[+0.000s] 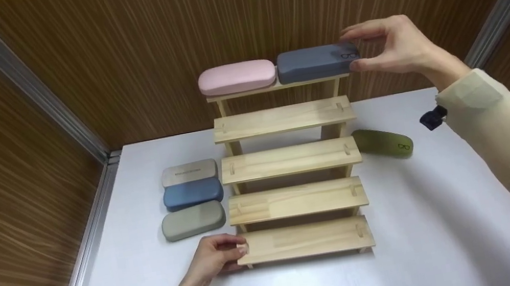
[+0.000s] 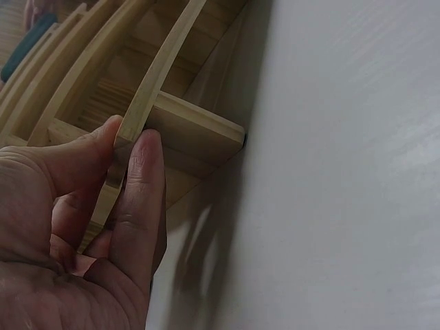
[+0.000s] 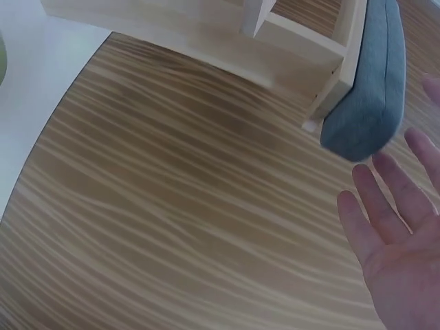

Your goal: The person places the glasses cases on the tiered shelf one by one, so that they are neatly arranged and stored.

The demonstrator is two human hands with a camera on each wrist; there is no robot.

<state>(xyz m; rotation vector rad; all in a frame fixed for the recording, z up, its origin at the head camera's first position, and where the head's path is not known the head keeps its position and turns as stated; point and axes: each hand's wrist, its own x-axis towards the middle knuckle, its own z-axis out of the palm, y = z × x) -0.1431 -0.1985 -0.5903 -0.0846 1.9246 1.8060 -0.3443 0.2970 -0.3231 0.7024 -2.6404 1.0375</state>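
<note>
A wooden stepped rack (image 1: 289,160) with several shelves stands on the white table. My left hand (image 1: 215,258) pinches the left end of its lowest shelf (image 2: 141,103) between thumb and fingers. On the top shelf a pink glasses case (image 1: 236,76) lies beside a slate-blue glasses case (image 1: 311,63), whose right end reaches past the shelf. At that end is my right hand (image 1: 392,46), thumb and fingers spread to either side of it. In the right wrist view the fingers (image 3: 371,220) are extended right by the end of the blue case (image 3: 371,89).
Left of the rack lie a light grey case (image 1: 189,172), a blue case (image 1: 192,194) and a grey-green case (image 1: 193,220). An olive case (image 1: 383,143) rests at an angle on the right. Wood-grain panels (image 1: 154,35) enclose the table (image 1: 456,233) behind and at both sides.
</note>
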